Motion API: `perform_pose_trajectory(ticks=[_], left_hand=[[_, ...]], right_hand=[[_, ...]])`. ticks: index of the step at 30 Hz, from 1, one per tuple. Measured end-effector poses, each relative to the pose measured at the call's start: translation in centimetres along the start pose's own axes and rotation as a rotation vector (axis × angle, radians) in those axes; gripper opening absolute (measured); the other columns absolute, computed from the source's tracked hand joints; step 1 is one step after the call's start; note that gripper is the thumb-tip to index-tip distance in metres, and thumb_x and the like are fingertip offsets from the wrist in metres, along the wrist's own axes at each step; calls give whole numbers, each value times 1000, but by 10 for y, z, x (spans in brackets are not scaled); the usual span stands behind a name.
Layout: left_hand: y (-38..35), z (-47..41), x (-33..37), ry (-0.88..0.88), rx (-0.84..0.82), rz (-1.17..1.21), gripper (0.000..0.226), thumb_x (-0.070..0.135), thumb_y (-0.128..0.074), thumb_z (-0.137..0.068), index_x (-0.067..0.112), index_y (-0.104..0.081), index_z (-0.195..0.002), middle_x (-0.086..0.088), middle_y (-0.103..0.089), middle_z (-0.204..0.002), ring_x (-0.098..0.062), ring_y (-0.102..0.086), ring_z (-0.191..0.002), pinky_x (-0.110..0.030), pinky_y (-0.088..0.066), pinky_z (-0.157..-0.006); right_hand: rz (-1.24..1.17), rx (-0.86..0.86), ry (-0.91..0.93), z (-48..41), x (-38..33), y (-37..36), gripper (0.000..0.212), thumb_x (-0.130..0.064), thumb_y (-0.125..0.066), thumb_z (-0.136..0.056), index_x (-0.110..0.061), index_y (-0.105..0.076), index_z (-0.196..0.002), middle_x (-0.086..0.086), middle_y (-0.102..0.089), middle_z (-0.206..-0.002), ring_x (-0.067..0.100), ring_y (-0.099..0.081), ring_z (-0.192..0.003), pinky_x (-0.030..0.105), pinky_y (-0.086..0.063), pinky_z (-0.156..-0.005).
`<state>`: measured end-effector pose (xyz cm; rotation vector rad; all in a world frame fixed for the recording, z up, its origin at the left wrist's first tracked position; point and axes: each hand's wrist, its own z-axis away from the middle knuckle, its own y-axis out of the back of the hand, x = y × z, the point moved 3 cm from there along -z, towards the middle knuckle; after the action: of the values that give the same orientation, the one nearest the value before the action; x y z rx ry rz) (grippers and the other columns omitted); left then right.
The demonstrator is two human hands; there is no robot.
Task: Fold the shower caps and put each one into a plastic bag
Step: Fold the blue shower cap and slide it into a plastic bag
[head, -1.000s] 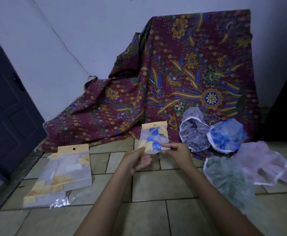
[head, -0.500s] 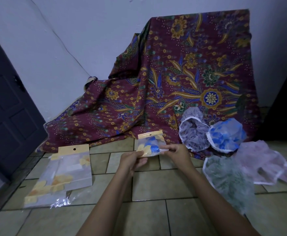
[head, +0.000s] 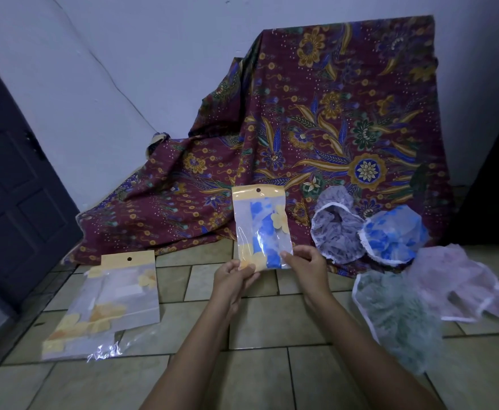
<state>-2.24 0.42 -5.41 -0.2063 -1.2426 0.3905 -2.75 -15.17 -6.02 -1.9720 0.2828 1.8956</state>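
Observation:
I hold a small plastic bag (head: 260,226) with a yellow header upright above the tiled floor; a folded blue-and-white shower cap shows inside it. My left hand (head: 232,276) pinches its bottom left corner and my right hand (head: 307,261) pinches its bottom right corner. Loose shower caps lie to the right: a grey one (head: 335,232), a blue one (head: 393,235), a pink one (head: 461,285) and a green one (head: 399,318).
A stack of plastic bags (head: 118,300) with yellow headers lies on the floor (head: 272,374) at the left. A maroon patterned cloth (head: 316,119) drapes over something against the white wall. A dark door (head: 9,184) stands at the far left.
The bag, tilted back and lower half a second ago, now stands upright and higher between both hands. The loose caps and the bag stack have not moved.

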Motion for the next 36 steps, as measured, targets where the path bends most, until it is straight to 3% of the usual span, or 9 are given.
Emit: perform_pose_trajectory(ticks=[2,5,12,19,24,26,30,33,36], left_hand=[[0,1,0,-12,-19,-3,14,-14,-55,-84,-1,-49,-84,-14,-60,-87,-19,-60,-76,-15,-55,-55],[-3,2,-2,-19,-68,0,16,-14,-54,-85,1,-50,-82,-13,-60,-88,-16,-61,-75,-15,-55,-57],[-2,3,1,55,-166,45,32,-12,-57,-83,5,-43,-107,-19,-58,-110,-25,-62,-85,-29,-58,-63],[-2,2,0,-32,-79,62,49,-10,-62,-81,12,-35,-115,-13,-62,-95,-19,-64,-76,-23,-57,-58],[3,-2,1,-38,-96,82,53,-14,-61,-80,13,-37,-118,-12,-66,-88,-11,-68,-59,-24,-57,-55],[5,-4,2,-32,-117,80,49,-15,-59,-80,9,-41,-119,-10,-70,-80,-12,-69,-59,-24,-57,-55],[9,-5,3,-4,-192,54,34,-15,-54,-83,3,-50,-112,-4,-73,-71,-12,-70,-62,-22,-57,-57],[12,-6,-1,23,-202,-4,22,-13,-53,-85,4,-56,-99,-1,-73,-72,-11,-70,-64,-21,-57,-60],[13,-9,-3,44,-218,-39,25,-13,-52,-85,3,-57,-104,-4,-73,-77,-12,-70,-66,-21,-57,-62]], right_hand=[[-106,-11,-106,0,3,-1,23,-11,-71,-79,-18,-51,-86,5,-58,-92,14,-58,-85,29,-50,-76],[-267,-148,-227,6,-3,-8,7,-5,-61,-87,-9,-56,-88,6,-64,-85,11,-65,-71,21,-55,-58],[-254,-183,-217,1,-2,-4,4,1,-61,-84,0,-64,-82,6,-70,-69,11,-68,-60,22,-57,-57],[-274,-195,-191,4,0,-7,3,3,-61,-83,1,-60,-86,5,-71,-71,11,-69,-61,22,-55,-55],[-332,-97,-243,2,6,-6,45,6,-66,-78,-5,-48,-119,16,-66,-100,20,-66,-78,25,-58,-61],[-342,-113,-288,2,8,-7,49,5,-67,-78,1,-48,-123,17,-67,-104,22,-67,-81,26,-58,-62],[-351,-184,-338,5,6,-7,21,7,-61,-81,6,-61,-103,2,-72,-67,12,-69,-59,21,-55,-53],[-326,-184,-351,4,7,-5,11,8,-62,-79,3,-64,-90,3,-71,-64,12,-68,-56,21,-55,-52],[-315,-161,-370,3,10,-6,10,10,-62,-77,2,-64,-82,7,-71,-64,16,-68,-58,28,-57,-64]])
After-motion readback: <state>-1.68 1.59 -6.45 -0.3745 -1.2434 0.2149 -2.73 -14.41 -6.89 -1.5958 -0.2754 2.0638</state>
